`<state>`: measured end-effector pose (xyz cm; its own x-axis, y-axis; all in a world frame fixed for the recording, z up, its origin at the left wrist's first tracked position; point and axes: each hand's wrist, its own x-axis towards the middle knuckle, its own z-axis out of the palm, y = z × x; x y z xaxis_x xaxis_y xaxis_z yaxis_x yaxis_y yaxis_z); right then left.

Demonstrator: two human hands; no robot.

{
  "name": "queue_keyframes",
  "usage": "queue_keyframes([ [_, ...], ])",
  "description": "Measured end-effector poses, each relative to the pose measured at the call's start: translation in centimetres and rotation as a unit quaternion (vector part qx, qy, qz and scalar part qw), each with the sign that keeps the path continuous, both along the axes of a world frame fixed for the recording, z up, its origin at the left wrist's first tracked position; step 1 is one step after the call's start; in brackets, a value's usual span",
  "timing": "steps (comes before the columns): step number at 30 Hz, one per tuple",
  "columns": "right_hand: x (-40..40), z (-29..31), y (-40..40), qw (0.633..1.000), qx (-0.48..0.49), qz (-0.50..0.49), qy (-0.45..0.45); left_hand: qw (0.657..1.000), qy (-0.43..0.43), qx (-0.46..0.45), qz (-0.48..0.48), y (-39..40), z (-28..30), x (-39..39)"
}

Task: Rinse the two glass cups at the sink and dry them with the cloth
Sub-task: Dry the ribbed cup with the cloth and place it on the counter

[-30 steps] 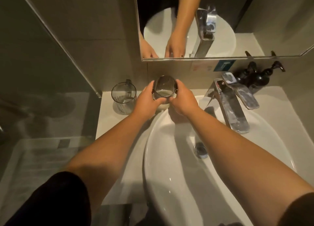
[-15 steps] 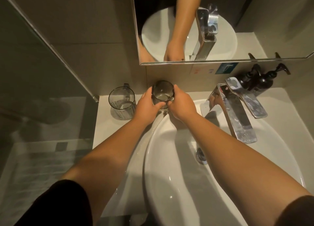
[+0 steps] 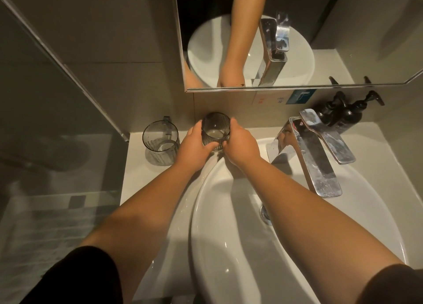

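Ribbed glass cup (image 3: 215,131) between both hands (image 3: 194,144)

Short black sleeves are worn on both arms — the left sleeve (image 3: 75,278) seen at seven o'clock, the right sleeve (image 3: 389,285) at five o'clock. The forearms are left bare — no watch or ring is seen.

The scene is dim and warm-toned. Small glints sit on the white basin (image 3: 229,246), and the arms cast soft shadows into it. Wide-angle distortion bends the edges, and the chrome faucet (image 3: 313,157) shows dull reflections.
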<state>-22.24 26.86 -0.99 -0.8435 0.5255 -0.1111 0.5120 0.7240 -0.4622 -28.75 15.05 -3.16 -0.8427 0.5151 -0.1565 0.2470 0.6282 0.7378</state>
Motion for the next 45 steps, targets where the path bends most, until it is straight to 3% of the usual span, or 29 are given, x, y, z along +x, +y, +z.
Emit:
queue_keyframes([
  [13,1.1,1.4,-0.1,1.0,-0.02,-0.006,-0.017,0.998,-0.032,-0.053,0.001,-0.9,2.4,2.3],
  [21,4.9,3.9,-1.0,0.999,0.041,0.019,0.03,0.993,0.052,-0.091,-0.044,-5.5,5.6,5.6],
  [25,6.0,4.4,-2.6,0.99,0.064,0.08,0.101,0.988,0.127,-0.056,0.061,-9.2,6.5,6.9],
  [29,4.7,4.5,-5.7,0.987,-0.006,0.123,0.106,0.96,0.079,0.056,0.263,-11.1,5.5,5.9],
  [31,3.2,4.2,-7.0,0.987,-0.049,0.122,0.09,0.954,0.031,0.071,0.29,-11.3,4.5,4.7],
  [39,-2.9,3.1,-8.5,0.975,-0.177,0.135,-0.016,0.971,-0.093,0.067,0.211,-10.9,2.7,0.7],
  [45,-3.3,2.0,-9.0,0.958,-0.264,0.109,0.032,0.973,-0.085,0.114,0.183,-11.2,2.7,-0.1],
])
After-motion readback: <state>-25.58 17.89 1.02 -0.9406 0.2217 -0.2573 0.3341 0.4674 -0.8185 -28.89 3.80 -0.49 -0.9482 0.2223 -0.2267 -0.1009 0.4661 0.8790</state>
